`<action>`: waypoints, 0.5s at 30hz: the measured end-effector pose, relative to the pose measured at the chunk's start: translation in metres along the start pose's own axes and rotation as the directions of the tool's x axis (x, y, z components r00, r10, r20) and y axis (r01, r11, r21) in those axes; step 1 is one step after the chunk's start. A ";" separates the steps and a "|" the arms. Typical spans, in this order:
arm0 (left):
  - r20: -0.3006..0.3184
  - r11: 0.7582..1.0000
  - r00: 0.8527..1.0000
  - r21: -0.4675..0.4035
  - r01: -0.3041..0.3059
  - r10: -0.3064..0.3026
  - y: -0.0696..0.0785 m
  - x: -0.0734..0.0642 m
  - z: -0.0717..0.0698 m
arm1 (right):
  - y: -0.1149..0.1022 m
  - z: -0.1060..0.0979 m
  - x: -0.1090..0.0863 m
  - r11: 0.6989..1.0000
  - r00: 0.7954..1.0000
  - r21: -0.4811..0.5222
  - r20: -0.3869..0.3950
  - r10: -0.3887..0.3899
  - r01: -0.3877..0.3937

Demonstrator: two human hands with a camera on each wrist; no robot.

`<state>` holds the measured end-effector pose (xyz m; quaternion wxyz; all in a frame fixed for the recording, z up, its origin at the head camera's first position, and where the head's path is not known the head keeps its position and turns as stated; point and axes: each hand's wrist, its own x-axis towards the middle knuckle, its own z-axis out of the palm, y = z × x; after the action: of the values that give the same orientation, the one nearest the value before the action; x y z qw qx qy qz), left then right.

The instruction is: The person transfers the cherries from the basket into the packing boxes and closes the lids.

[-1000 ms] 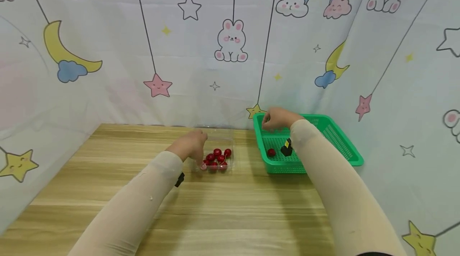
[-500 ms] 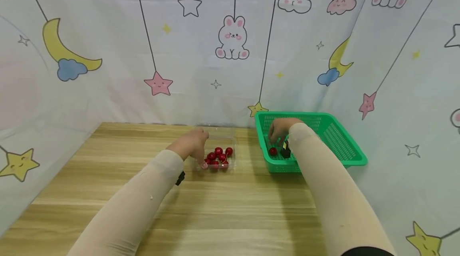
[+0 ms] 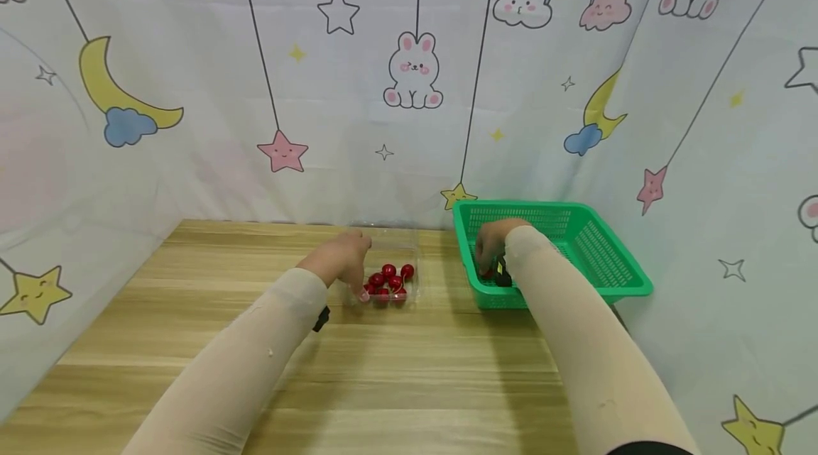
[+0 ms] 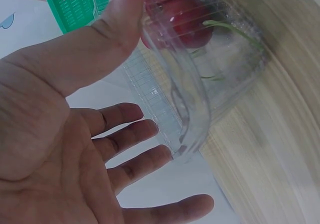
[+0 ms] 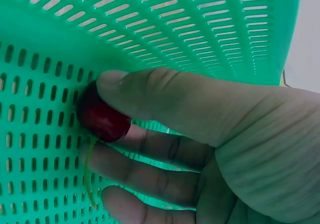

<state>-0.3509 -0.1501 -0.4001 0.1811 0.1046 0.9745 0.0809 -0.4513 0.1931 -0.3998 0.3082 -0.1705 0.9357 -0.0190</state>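
A clear plastic box holds several red cherries, some with green stems. My left hand is at the box's left side; in the left wrist view its fingers are spread and fairly straight, fingertips right at the clear plastic, with the thumb near the cherries. My right hand reaches down into the green basket. In the right wrist view its thumb and fingers pinch a dark red cherry with a hanging green stem, low over the slotted floor.
The box and basket stand side by side near the back of the wooden table, a gap between them. Behind hangs a white printed cloth, which also runs along both sides. The basket's slotted walls rise around my right hand.
My right hand has lowered from above the basket's rim to the cherry lying inside and now pinches it. The left hand stays at the box.
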 end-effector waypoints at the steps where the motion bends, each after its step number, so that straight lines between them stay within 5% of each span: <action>1: 0.001 1.000 1.000 -0.006 0.001 -0.001 0.000 0.000 0.000 | 0.001 0.000 0.001 1.000 1.000 0.008 0.006 0.000 0.000; 7: 0.001 1.000 1.000 -0.025 0.001 -0.001 0.000 -0.001 0.002 | 0.003 -0.008 0.001 0.997 1.000 0.071 -0.002 -0.017 0.017; 15: 0.000 1.000 1.000 -0.021 -0.003 0.003 0.001 0.001 0.002 | -0.016 -0.036 -0.028 0.984 0.991 0.150 -0.103 -0.081 0.096</action>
<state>-0.3507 -0.1491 -0.4017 0.1820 0.1042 0.9735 0.0913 -0.4464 0.1845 -0.3523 0.2737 -0.1863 0.9368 -0.1135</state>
